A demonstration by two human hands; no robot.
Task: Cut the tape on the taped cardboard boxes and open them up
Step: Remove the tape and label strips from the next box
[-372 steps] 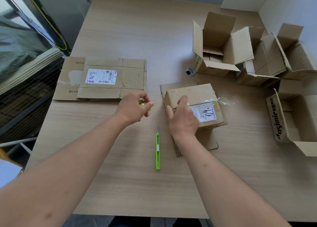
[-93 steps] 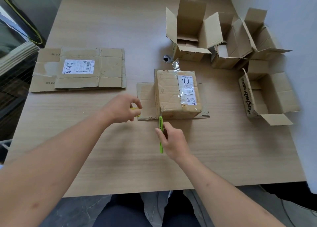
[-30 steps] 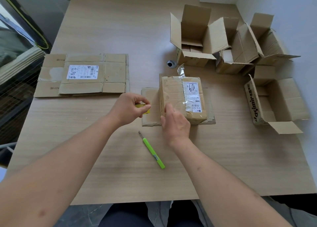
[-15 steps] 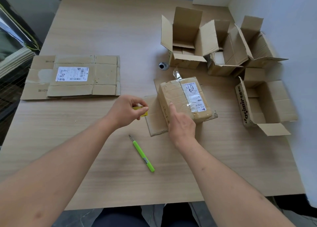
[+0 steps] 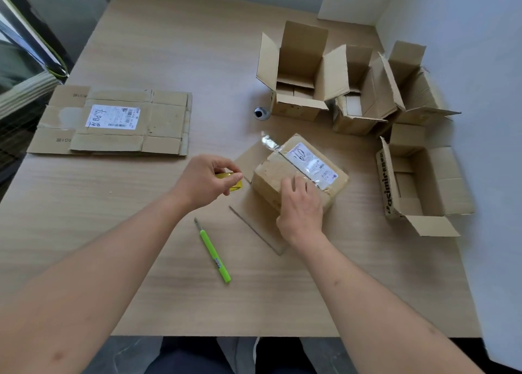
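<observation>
**Cardboard parcel under the right hand, knife lying loose**

Wood-grain desk (image 5: 141, 232) carries everything. Largest on it, far left of the taped box, is a flattened carton (image 5: 113, 122) with a white shipping label facing up. Behind and to the right of the taped box stand four opened boxes (image 5: 296, 71) with flaps raised; the nearest to the right shows printed lettering down one side, only partly readable.

Next in size, the taped box (image 5: 299, 173) sits turned at an angle on a flat cardboard sheet (image 5: 254, 226). It is brown and closed, with clear glossy tape across the top, over a white label marked with handwritten digits. A loose end of tape sticks up at its far corner. Whether the tape seam is cut through cannot be made out.

Just in front of the taped box, the right hand (image 5: 300, 207) rests on its near top edge, fingers curled over the tape; the fingertips' exact hold is hard to see. Left of the taped box, the left hand (image 5: 203, 181) pinches a small yellow object (image 5: 233, 181), mostly hidden by the fingers.

Lower left of the taped box lies a green utility knife (image 5: 214, 252), untouched. Behind the taped box is a small dark round thing (image 5: 261, 113), too small to identify.
</observation>
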